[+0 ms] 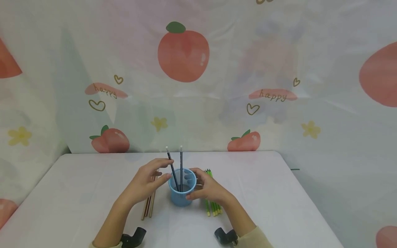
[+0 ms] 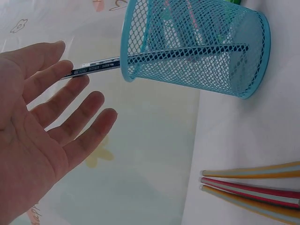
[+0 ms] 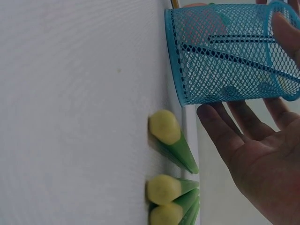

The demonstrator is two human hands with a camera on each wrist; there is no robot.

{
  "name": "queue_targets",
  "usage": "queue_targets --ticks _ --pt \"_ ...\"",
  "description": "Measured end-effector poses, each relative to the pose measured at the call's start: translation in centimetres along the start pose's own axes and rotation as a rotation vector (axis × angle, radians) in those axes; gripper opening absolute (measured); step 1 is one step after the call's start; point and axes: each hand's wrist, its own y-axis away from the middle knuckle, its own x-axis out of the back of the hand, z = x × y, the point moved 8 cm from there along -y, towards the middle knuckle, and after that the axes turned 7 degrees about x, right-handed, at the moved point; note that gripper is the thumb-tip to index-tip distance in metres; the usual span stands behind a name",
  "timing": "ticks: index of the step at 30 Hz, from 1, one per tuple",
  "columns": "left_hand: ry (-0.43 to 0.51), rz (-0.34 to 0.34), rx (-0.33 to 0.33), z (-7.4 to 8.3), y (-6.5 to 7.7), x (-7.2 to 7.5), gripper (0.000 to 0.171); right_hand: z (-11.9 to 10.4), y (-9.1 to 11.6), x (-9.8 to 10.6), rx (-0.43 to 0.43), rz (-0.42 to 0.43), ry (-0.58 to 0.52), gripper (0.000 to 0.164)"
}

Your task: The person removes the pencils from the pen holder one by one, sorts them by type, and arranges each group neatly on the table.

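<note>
A light-blue mesh pencil cup [image 1: 182, 198] stands upright on the table, with two dark pencils [image 1: 181, 162] leaning inside it. My right hand [image 1: 211, 187] holds the cup from its right side, thumb on the near side and fingers around the far side. To the left of the cup is my left hand [image 1: 152, 179], its fingers spread and relaxed. In the left wrist view its fingertips are at the upper end of one dark pencil [image 2: 96, 68]; whether they touch it I cannot tell. The thumb is apart from that pencil there.
Several green pencils [image 1: 214, 208] with yellow ends lie right of the cup, partly under my right hand. Gold-looking pencils [image 1: 149, 206] lie on the left, one showing red in the left wrist view. The white table [image 1: 93, 193] ends at a fruit-printed backdrop [image 1: 201, 113].
</note>
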Motion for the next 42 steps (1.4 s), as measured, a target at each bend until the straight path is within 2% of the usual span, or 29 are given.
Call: queue_targets --ticks 7,19,30,37,42 --pt "0.056 0.028 -0.038 0.7 0.2 0.7 0.044 0.1 0.0 0.0 -0.004 -0.001 0.000 0.076" --pt "0.048 0.103 -0.057 1.3 0.3 1.8 0.041 0.1 0.0 0.1 -0.003 0.000 -0.008 0.078" --pt "0.099 0.213 -0.072 1.5 0.5 2.7 0.036 0.0 -0.1 0.0 -0.005 0.002 -0.018 0.078" --pt "0.183 0.299 -0.095 1.8 0.8 3.7 0.036 -0.1 0.0 -0.1 0.008 -0.009 -0.026 0.080" --pt "0.209 0.341 -0.110 2.1 1.0 4.1 0.037 0.0 0.0 -0.1 0.006 -0.005 -0.027 0.079"
